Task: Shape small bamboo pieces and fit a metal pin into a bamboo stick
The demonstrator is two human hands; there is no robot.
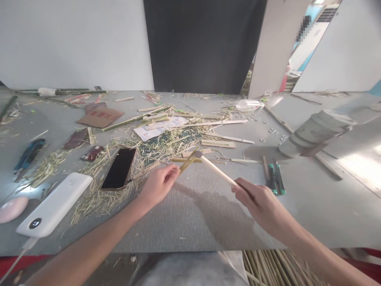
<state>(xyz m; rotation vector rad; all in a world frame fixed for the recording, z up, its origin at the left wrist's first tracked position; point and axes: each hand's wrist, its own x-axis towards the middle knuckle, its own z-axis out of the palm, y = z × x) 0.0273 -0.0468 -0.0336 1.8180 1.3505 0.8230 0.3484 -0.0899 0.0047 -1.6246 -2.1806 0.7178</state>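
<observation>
My left hand (162, 178) is closed, its fingertips pinching a thin yellow-green bamboo strip (188, 160) that points up and to the right. My right hand (257, 198) is wrapped round a pale wooden stick (218, 171) with a small dark piece at its far end. That dark end meets or overlaps the bamboo strip; whether they touch I cannot tell. Beneath both hands lies the grey table (184, 222). Beyond them is a heap of bamboo shavings (175, 139) with split bamboo pieces on and around it.
On the left lie a phone (119, 169), a white power bank (55, 204) with a cable, a pink rounded object (13, 209) and a blue utility knife (29, 157). Green-handled tools (275, 178), small white rings (273, 131) and a large cylindrical container (315, 133) are on the right.
</observation>
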